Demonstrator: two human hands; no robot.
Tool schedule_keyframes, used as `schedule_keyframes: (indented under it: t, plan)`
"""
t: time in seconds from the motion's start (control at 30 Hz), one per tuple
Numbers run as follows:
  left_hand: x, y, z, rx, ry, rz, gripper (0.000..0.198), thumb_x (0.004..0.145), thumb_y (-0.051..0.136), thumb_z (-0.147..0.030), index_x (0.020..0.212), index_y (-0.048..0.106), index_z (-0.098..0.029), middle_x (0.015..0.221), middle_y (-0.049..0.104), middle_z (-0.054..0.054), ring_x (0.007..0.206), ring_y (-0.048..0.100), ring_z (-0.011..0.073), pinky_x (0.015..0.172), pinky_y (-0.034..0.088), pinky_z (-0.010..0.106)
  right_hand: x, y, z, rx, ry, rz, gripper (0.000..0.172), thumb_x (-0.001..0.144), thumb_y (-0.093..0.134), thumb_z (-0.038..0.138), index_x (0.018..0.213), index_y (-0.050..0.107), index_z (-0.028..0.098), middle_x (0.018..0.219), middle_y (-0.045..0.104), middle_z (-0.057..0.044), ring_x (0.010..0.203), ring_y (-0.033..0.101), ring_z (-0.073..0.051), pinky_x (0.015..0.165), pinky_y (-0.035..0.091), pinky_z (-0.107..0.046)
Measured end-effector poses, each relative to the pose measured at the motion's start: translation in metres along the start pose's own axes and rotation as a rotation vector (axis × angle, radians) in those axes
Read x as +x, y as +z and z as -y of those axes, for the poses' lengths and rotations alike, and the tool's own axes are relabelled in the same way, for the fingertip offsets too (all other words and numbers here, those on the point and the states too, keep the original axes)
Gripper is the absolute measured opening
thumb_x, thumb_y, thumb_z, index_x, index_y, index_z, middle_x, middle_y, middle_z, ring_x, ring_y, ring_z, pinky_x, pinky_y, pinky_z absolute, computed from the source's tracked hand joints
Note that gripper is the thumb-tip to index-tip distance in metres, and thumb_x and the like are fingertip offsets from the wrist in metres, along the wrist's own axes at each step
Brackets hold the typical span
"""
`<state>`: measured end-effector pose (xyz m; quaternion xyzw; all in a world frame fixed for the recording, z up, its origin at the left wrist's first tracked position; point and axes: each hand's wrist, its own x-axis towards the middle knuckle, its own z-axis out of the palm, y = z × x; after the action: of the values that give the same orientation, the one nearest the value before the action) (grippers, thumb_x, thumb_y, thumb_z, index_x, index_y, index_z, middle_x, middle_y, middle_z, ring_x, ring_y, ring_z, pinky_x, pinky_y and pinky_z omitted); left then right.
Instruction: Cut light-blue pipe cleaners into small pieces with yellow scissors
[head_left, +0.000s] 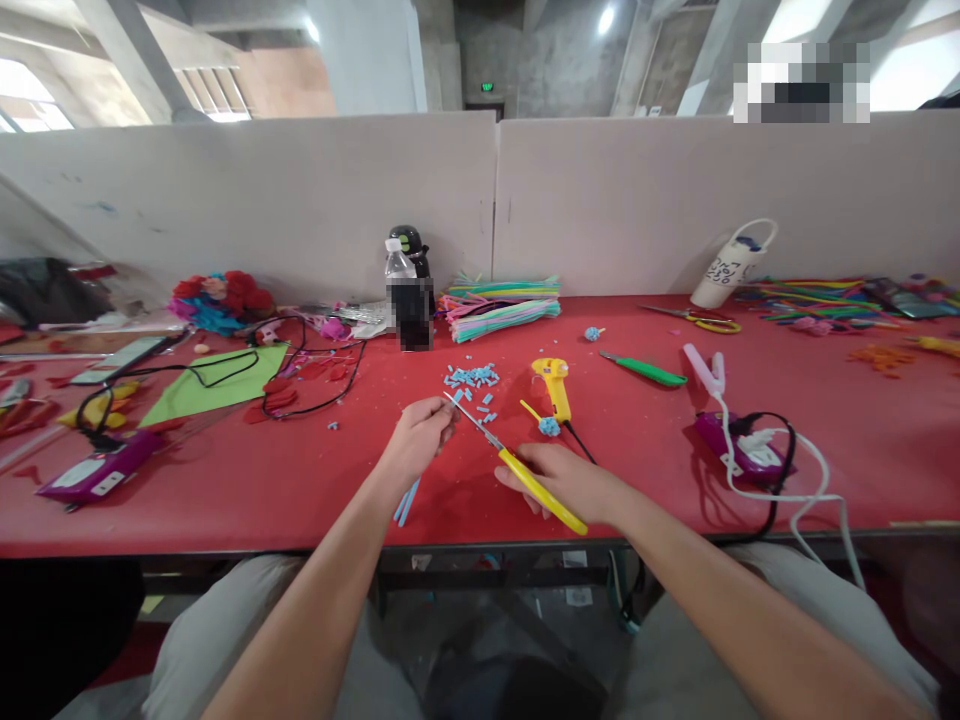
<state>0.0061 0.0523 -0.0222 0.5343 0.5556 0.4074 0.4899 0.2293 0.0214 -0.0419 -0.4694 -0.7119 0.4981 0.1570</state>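
Note:
My left hand (421,435) is closed in a pinch on light blue sticks (407,500), whose lower ends poke out below my wrist. My right hand (571,482) grips yellow-handled scissors (517,470); the blades point up-left and their tip meets my left fingertips. Just beyond lies a small heap of cut blue pieces (471,377) on the red table (300,480). A yellow glue gun (553,385) and a small blue pompom (549,427) lie right behind my right hand.
A water bottle (401,290) and a stack of coloured sticks (501,305) stand at the back. A green-handled tool (649,371), a purple power strip (739,448) with cables, green paper (217,385), another pair of scissors (701,318) and paper flowers (217,298) lie around.

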Motion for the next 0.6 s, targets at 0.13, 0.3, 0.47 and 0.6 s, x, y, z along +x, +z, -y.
schedule_keyframes:
  t: [0.13,0.3,0.47,0.6]
  plan:
    - [-0.001,0.002,-0.002,0.017,-0.001,0.025,0.015,0.08,0.05,-0.025,0.069,0.051,-0.015,0.051,0.038,-0.005,0.044,0.032,0.0066,0.043,0.023,0.018,0.0,0.0,0.002,0.002,0.003,-0.003,0.042,0.086,0.056,0.062,0.079,0.051,0.021,0.061,0.057,0.003,0.054,0.051,-0.012,0.048,0.031,-0.023]
    - [0.002,0.003,0.003,0.019,-0.019,0.04,0.017,0.08,0.05,-0.025,0.066,0.05,-0.016,0.05,0.036,-0.006,0.042,0.029,0.0057,0.042,0.02,0.018,0.002,0.002,0.002,0.016,0.018,0.0,0.042,0.082,0.062,0.06,0.074,0.05,0.021,0.06,0.052,0.004,0.052,0.047,-0.01,0.047,0.029,-0.022]
    - [0.013,0.002,0.018,0.007,-0.076,0.049,0.015,0.077,0.052,-0.023,0.064,0.049,-0.016,0.048,0.035,-0.006,0.039,0.027,0.0052,0.04,0.019,0.018,0.01,0.0,-0.001,0.042,0.071,0.043,0.044,0.083,0.06,0.059,0.067,0.047,0.021,0.05,0.049,0.005,0.042,0.043,-0.008,0.041,0.027,-0.022]
    - [0.025,0.002,0.031,-0.015,-0.14,0.046,0.015,0.074,0.056,-0.025,0.063,0.051,-0.016,0.045,0.035,-0.007,0.037,0.027,0.005,0.039,0.018,0.018,0.019,-0.004,0.001,0.066,0.122,0.1,0.047,0.085,0.058,0.055,0.057,0.045,0.02,0.04,0.044,0.005,0.033,0.04,-0.007,0.036,0.028,-0.02]
